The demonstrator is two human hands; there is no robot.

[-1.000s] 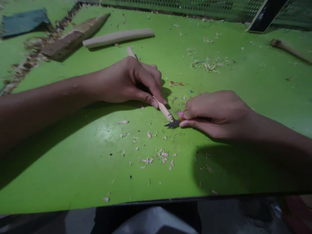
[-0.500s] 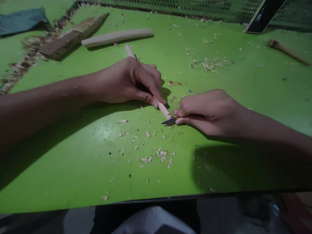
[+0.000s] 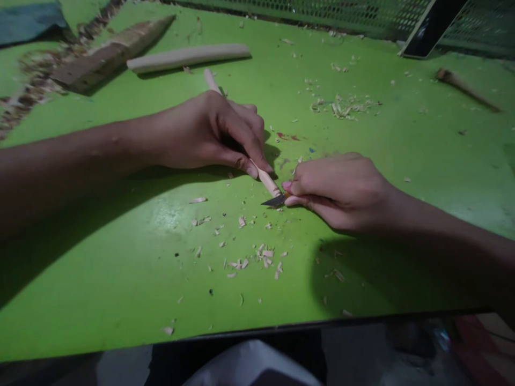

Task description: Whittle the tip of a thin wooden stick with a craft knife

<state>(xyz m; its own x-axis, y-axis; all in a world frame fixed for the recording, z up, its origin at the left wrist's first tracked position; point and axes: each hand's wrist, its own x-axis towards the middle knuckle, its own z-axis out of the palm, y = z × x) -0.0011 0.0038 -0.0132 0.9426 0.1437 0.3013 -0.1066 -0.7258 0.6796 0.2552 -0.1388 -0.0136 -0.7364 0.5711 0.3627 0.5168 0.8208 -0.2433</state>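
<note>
My left hand (image 3: 225, 131) is closed round a thin pale wooden stick (image 3: 268, 181), whose far end sticks out behind the knuckles and whose near end points down to the right. Pinched between thumb and fingers of my right hand (image 3: 338, 190) is a small knife (image 3: 274, 201) with a dark pointed blade and a yellowish handle, mostly hidden. The blade lies at the stick's near end, pointing left. Wood shavings (image 3: 266, 254) are scattered on the green table below both hands.
Behind my left hand lie a smooth pale wooden piece (image 3: 189, 58) and a rough pointed block (image 3: 108, 56). A blue-grey cloth (image 3: 30, 22) is at the far left. A brown stick (image 3: 466, 88) and a dark upright (image 3: 434, 27) are at the right, before a perforated green panel (image 3: 322, 16).
The whole view has shifted slightly, with the table objects a little further left. Both hands keep their holds, and the knife remains at the stick's end.
</note>
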